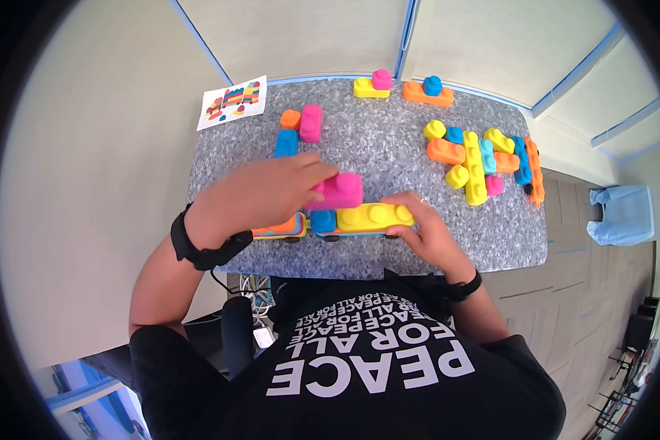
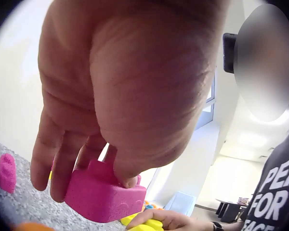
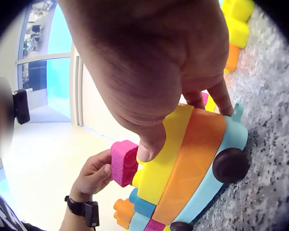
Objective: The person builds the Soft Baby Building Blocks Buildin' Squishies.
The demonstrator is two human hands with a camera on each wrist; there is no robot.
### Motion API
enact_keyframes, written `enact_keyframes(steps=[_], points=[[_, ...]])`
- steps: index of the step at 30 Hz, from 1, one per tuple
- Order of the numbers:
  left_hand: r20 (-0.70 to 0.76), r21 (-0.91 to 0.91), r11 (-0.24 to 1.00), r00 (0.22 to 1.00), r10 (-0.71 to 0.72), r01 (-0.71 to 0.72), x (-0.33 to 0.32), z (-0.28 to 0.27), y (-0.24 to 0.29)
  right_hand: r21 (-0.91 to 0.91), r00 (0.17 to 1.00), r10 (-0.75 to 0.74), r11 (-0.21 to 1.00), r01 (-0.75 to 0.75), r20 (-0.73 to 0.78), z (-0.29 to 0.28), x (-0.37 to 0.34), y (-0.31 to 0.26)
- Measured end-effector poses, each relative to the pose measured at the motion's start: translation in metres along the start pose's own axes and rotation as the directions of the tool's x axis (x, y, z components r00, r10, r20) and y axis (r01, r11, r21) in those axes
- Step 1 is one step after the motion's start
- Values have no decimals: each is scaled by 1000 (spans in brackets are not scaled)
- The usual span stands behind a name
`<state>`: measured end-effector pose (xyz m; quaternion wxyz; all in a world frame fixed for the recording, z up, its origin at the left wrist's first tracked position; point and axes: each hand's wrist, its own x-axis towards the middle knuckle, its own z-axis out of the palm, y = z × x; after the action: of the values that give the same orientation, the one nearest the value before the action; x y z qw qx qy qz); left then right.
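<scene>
My left hand (image 1: pixel 253 192) pinches a pink block (image 1: pixel 345 190) between thumb and fingers, just above a wheeled block car. The left wrist view shows this pink block (image 2: pixel 105 196) with the thumb on its near side. Along the car's top lie a long yellow block (image 1: pixel 378 215) and a blue block (image 1: pixel 323 220). My right hand (image 1: pixel 431 233) grips the yellow block's right end, its thumb at the near side. Seen in the right wrist view, an orange layer (image 3: pixel 197 144) and a light blue wheeled base (image 3: pixel 212 171) sit under the yellow block.
Left of this car stands another wheeled car (image 1: pixel 277 229), partly behind my left forearm. Loose blocks include a blue one (image 1: pixel 287 143), a pink one (image 1: pixel 311 123) and a yellow one (image 1: pixel 474 172) within a cluster at right. A picture card (image 1: pixel 232 103) lies at the far left corner.
</scene>
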<state>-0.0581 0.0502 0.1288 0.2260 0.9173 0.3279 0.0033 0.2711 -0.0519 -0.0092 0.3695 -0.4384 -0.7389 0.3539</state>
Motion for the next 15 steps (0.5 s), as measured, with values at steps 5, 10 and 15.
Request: enact_keyframes(steps=[5, 10, 15], points=[[48, -16, 1000, 999, 21, -21, -6, 14, 2, -50, 1000, 17, 999, -17, 5, 2, -1, -1], [48, -40, 998, 997, 55, -53, -7, 28, 2, -67, 1000, 12, 998, -12, -6, 6, -2, -2], [57, -18, 998, 997, 58, -57, -6, 36, -2, -64, 1000, 11, 998, -12, -10, 6, -3, -1]])
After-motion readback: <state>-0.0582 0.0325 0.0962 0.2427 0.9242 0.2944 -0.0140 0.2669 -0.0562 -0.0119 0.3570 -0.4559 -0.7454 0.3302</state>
